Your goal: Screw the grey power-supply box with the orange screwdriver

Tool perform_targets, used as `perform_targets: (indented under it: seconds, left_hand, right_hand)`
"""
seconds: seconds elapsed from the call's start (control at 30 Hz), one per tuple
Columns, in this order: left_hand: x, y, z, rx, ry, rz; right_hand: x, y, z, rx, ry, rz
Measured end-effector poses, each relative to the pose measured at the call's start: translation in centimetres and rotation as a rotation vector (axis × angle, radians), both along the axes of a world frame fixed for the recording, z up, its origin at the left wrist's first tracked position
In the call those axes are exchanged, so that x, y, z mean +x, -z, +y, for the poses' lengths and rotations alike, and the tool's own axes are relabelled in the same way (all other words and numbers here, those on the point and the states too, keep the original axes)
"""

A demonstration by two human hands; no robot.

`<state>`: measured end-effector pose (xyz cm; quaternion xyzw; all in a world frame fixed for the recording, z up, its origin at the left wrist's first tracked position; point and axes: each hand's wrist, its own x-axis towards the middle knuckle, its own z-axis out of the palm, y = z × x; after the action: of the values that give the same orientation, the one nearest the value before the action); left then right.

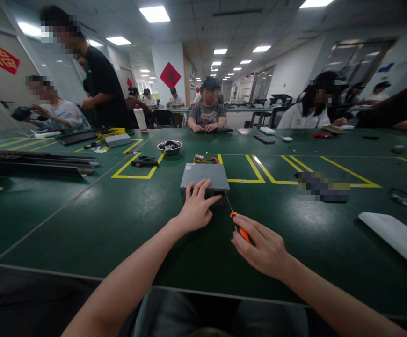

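Note:
A grey metal computer power supply (203, 175) lies on the green table in front of me, a bundle of coloured cables (205, 160) at its far side. My left hand (197, 206) grips its near edge, with fingers spread over the top and the thumb along the near face. In my right hand (261, 243) is a screwdriver (243, 232) with an orange and black handle, held closed between fingers and thumb. Its thin shaft points up and left to the near right corner of the power supply. Whether the tip sits in a screw cannot be made out.
Beyond the power supply stand a metal bowl (169, 147) of small dark parts and a black tool (144, 162). Dark metal rails (49, 161) lie left, a white panel (393, 234) right. Yellow tape (133, 177) marks the table. Several people sit across it.

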<state>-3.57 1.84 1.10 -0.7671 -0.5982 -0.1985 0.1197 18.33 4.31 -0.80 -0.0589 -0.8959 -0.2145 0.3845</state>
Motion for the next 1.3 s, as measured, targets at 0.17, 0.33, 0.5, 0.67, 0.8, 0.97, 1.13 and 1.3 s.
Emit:
perform_targets:
  seconds: [0.17, 0.33, 0.5, 0.67, 0.8, 0.97, 1.13, 1.3]
  left_hand:
    - [0.03, 0.00, 0.05, 0.010, -0.007, 0.009]
    - [0.04, -0.01, 0.05, 0.002, -0.014, 0.005]
    - [0.15, 0.03, 0.02, 0.002, -0.012, 0.013]
    - [0.32, 0.06, 0.05, 0.014, -0.020, 0.031]
    - [0.36, 0.01, 0.02, 0.019, -0.021, 0.038]
    - [0.40, -0.16, -0.07, 0.019, -0.002, 0.044]
    - [0.49, -0.25, -0.11, 0.022, -0.010, 0.056]
    - [0.57, -0.21, -0.23, 0.013, -0.010, 0.097]
  right_hand:
    - [0.00, -0.25, -0.39, -0.052, -0.023, -0.063]
    - [0.18, -0.26, -0.38, -0.006, 0.017, -0.088]
    - [0.01, -0.37, -0.58, 0.001, 0.026, -0.023]
    - [-0.18, -0.27, -0.73, -0.032, 0.003, -0.069]
    - [-0.07, -0.17, -0.64, 0.000, 0.033, -0.079]
    - [-0.12, -0.43, -0.59, 0.041, 0.038, 0.000]
    - [-0.17, -0.39, -0.32, 0.019, 0.047, 0.098]
    - [-0.13, -0.63, -0.44, -0.027, 0.066, 0.100]
